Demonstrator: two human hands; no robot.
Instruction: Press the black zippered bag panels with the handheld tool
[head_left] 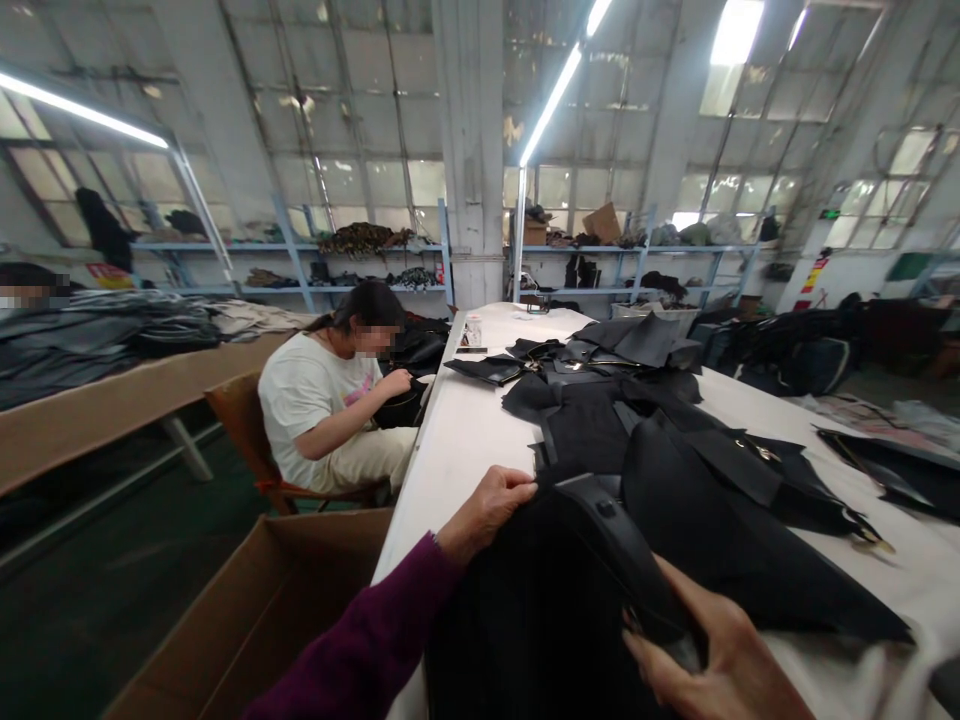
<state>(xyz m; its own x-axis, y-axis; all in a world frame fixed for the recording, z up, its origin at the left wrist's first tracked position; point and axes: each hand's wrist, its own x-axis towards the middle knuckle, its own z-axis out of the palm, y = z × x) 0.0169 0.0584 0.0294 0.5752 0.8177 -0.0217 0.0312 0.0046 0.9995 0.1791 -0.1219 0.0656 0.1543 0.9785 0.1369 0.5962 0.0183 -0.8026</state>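
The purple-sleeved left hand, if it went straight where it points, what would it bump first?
Probably the black pieces on the table, just past the left hand, though depth is hard to judge.

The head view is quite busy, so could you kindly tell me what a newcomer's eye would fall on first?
Probably the heap of black pieces on the white table, right of centre. In the foreground, the left hand pinches the edge of black material, while the right hand grips a curved black piece. Left of the table, a seated person in a white T-shirt stands out.
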